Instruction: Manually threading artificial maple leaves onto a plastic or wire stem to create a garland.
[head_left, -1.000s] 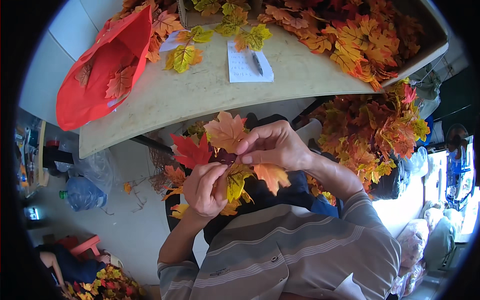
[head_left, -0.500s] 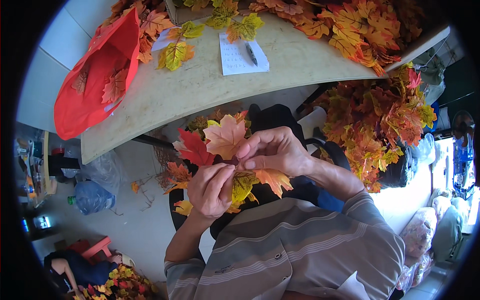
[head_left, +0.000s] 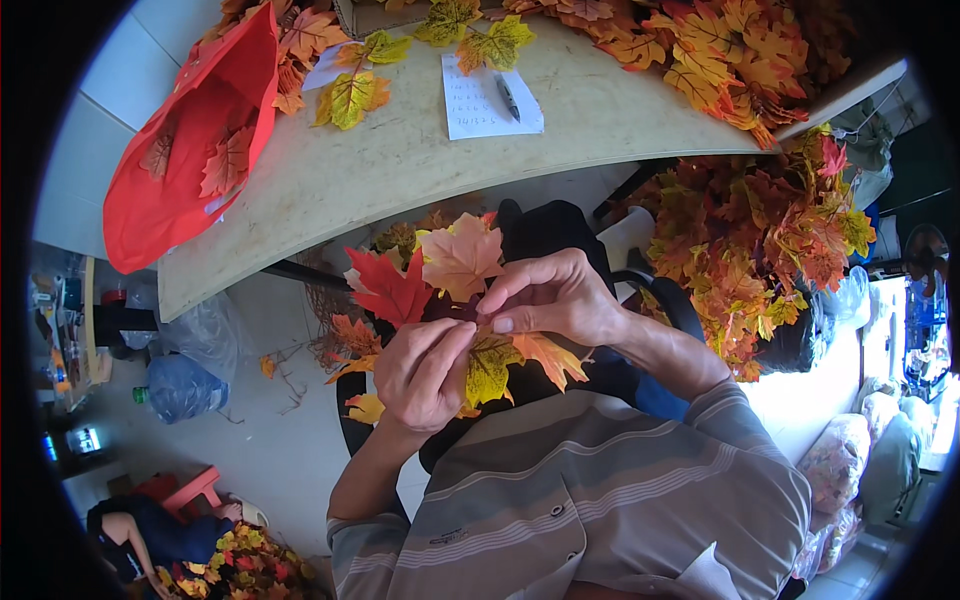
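Observation:
Above my lap, both hands meet at the middle of an artificial maple-leaf garland. My left hand (head_left: 425, 375) is closed, thumb and fingers pinching the garland's stem. My right hand (head_left: 560, 305) pinches the same spot from the other side, thumb against forefinger. A peach leaf (head_left: 462, 258) and a red leaf (head_left: 392, 290) stand up above the fingertips. Below them hang a yellow-green leaf (head_left: 490, 370) and an orange leaf (head_left: 548, 360). A small dark bit shows between the fingertips; its exact form is hidden.
Ahead is a table (head_left: 380, 170) bearing a paper slip (head_left: 475, 115), a pen (head_left: 508, 98), a red bag (head_left: 190, 150) and leaf piles (head_left: 720, 60). More garlands (head_left: 750, 240) hang at right. A co-worker (head_left: 165, 530) sits low left; a blue plastic jug (head_left: 185, 388) lies on the floor.
My hands keep their pinch at nearly the same place, fingertips shifted slightly. The peach leaf sits a little higher and farther right, and the red leaf has turned. The whole view has shifted slightly.

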